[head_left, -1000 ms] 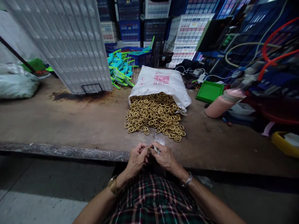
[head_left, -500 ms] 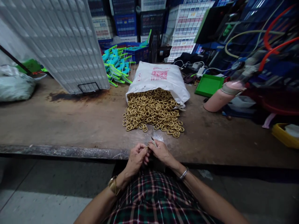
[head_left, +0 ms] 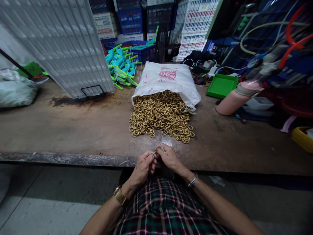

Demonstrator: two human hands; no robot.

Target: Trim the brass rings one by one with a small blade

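Far left of our grip and beyond it, we are seeing a pale, bulging plastic bag [head_left: 18, 89] lying on the worn brown table [head_left: 61, 125]. Nearer the grip, a tall, white, ribbed panel [head_left: 73, 49] is standing over a dark stain, and turquoise and lime-green plastic pieces [head_left: 123, 70] are lying heaped beside it. At the table's near edge, our left hand [head_left: 143, 167] is pinching a small gold-coloured piece [head_left: 154, 152], thumb closed against fingers; its full shape is too small to tell. Straight beyond the grip, a heap of round gold-coloured rings [head_left: 157, 112] is spilling from a red-printed white sack [head_left: 171, 83]. Just right of the pinch, our right hand [head_left: 170, 159] is curling closed around a slim greyish tool [head_left: 162, 148]; we cannot tell whether its fingertips are touching the piece too. Beyond and to the right, a shallow green plastic tray [head_left: 222, 85] is lying near a pink cylindrical bottle [head_left: 230, 102]; farthest right, a yellow container [head_left: 301, 139] is sitting.
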